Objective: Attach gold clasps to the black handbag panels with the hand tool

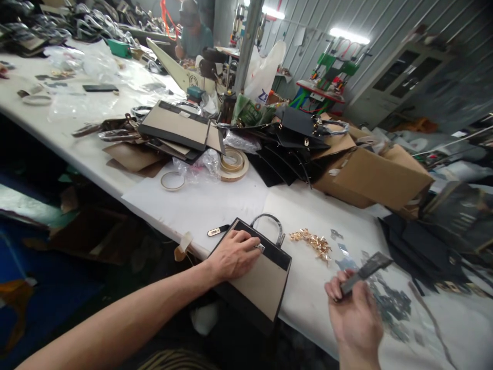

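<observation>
A beige and black handbag (259,289) lies flat at the table's front edge, its wrapped handle (268,218) pointing away. My left hand (235,254) rests on the bag's upper black band, fingers bent and pressed around a small metal plate (261,248). To the right, my right hand (352,303) is closed around a dark, flat metal tool (365,272), raised over the table and slightly blurred. A black tab with a metal fitting (218,230) sticks out at the bag's left. Gold-coloured metal pieces (314,243) are piled between the bag and my right hand.
Thin metal plates (391,303) are scattered at the right, near stacked black panels (419,252). Tape rolls (233,165), bag panels (175,123), black bags (296,131) and a cardboard box (381,172) stand farther back. A person (195,33) sits beyond the table.
</observation>
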A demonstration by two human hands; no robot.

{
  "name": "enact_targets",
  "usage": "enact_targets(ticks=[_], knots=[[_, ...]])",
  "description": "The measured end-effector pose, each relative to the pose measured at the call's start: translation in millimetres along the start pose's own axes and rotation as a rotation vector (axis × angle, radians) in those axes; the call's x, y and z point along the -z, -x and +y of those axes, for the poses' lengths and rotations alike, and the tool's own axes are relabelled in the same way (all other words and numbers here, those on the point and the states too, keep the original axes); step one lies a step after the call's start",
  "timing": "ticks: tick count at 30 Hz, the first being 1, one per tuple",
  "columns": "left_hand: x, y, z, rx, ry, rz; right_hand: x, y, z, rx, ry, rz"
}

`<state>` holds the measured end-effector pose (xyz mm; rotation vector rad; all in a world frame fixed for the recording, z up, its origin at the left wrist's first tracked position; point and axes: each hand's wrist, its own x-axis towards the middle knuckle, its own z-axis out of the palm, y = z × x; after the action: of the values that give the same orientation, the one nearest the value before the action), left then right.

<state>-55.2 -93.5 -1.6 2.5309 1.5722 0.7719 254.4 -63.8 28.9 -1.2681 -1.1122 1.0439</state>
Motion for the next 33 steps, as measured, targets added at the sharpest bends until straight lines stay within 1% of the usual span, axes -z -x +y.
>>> enact_targets(ticks=[1,3,5,7,10,12,15,20,24,29,33], knots=[[-0.7,0,0,0.007,-0.004,0.0,-22,-1,-9,-0.035,-0.143,-0.08],[-1.2,1,0,0.019,0.001,0.006,-64,-6,-21,-0.091,-0.337,-0.189],[-1.0,1,-1,0.025,0.011,0.011,-98,-13,-26,-0.119,-0.421,-0.225],[-0.7,2,-2,0.026,0.011,0.012,-126,-20,-24,-0.141,-0.458,-0.229],[-1.2,2,-3,0.029,-0.007,0.01,-153,-28,-16,-0.185,-0.503,-0.228],[-2.0,2,-3,0.038,-0.017,0.005,-162,-31,-12,-0.216,-0.547,-0.21],[-3.3,2,-4,0.054,-0.028,-0.003,-168,-35,-10,-0.229,-0.594,-0.165],[-4.2,2,-5,0.044,-0.015,-0.008,-174,-40,-10,-0.183,-0.591,-0.067],[-3.7,2,-6,0.036,-0.008,-0.007,-182,-39,-9,-0.123,-0.528,-0.056],[-5.0,2,-6,0.042,0.006,-0.006,-189,-36,-4,-0.029,-0.44,-0.012],[-7.1,2,-6,0.053,0.008,-0.014,-188,-36,-3,-0.039,-0.453,-0.041]])
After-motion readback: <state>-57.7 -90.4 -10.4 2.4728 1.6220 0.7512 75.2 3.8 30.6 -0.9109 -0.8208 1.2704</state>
